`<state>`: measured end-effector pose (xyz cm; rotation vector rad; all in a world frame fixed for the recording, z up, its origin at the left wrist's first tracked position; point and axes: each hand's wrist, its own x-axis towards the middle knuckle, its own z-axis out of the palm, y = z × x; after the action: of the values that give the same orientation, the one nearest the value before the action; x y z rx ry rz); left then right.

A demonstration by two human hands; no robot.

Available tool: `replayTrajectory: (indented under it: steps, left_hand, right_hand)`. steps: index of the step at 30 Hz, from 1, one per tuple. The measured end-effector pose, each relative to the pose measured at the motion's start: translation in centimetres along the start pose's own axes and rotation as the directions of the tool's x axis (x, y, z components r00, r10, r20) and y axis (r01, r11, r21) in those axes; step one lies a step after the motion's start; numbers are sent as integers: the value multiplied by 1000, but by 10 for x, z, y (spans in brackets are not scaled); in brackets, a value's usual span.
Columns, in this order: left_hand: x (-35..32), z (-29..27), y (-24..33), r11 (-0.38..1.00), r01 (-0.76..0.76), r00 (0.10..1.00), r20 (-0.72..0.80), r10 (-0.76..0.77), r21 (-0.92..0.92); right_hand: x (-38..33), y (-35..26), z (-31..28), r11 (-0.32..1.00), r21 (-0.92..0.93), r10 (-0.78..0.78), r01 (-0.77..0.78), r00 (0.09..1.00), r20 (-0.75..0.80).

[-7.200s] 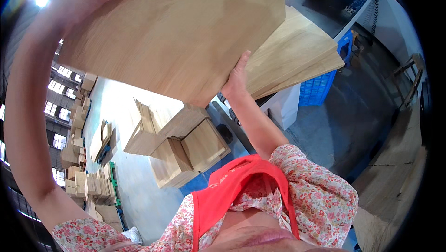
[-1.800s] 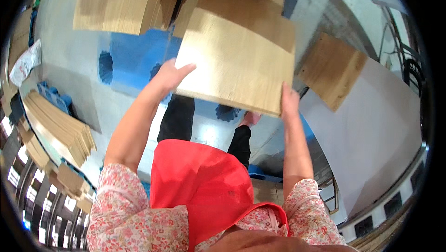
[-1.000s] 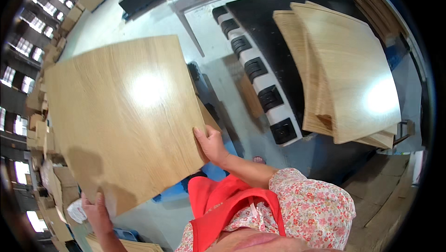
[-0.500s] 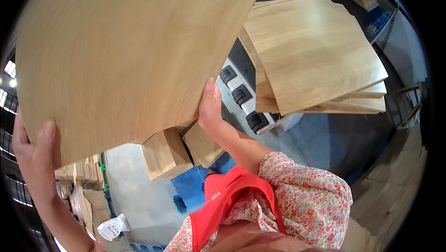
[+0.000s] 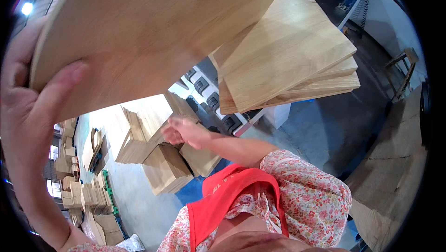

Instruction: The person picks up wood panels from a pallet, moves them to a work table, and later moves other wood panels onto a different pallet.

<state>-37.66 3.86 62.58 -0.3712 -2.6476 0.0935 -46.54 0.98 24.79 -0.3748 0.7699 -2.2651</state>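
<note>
- The left hand (image 5: pixel 30 98) fills the left side of the frame, gripping the lower left edge of a large wooden board (image 5: pixel 153 33); the thumb lies flat on the near face and the fingers pass behind the edge, pinching the board between them.
- This board spans the upper left and top centre of the frame, tilted, with its upper part cut off by the frame's edge.
- The right hand (image 5: pixel 183 131) is near the centre of the frame, apart from the board and blurred; its fingers look bent, but I cannot tell how far they are spread or pressed together.
- Right of centre, an uneven stack of boards (image 5: pixel 288 52) lies on a black counter (image 5: pixel 323 1), its layers fanned at different angles; the held board's right end overlaps it in view, and whether they touch cannot be told.
- Black blocks (image 5: pixel 213 101) line the counter's white side.
- Below the held board, left of centre, stand piles of panels (image 5: pixel 162 170), the right hand appearing in front of them.
- A red apron (image 5: pixel 241 187) and a floral sleeve (image 5: pixel 306 196) show at the lower centre.
- More stacked panels (image 5: pixel 90 196) stand at lower left beside a green pallet (image 5: pixel 109 189).
</note>
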Motion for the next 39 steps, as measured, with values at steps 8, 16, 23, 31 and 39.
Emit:
replayTrajectory:
  steps: [8,16,23,31,39]
  left_hand:
    - [18,95,34,842,-518,798,-272,538,149]
    - [-16,236,95,781,-618,786,-52,616,-92]
    - [-40,283,78,689,-492,859,-428,281,-533]
    - [-224,400,-73,738,157,942,-127,-312,-656]
    - [-481,591,-195,121,975,205,541,-816,-187]
  right_hand:
    - [-51,34,-62,895,-373,203,-245,968,-149]
    - [-85,47,-95,869,-407,203,-281,953,-225]
    - [-97,67,-119,878,-241,370,-414,905,-207]
    - [-82,168,-148,852,45,486,-522,753,-443]
    - [-20,287,-248,357,-245,495,-902,404,-769]
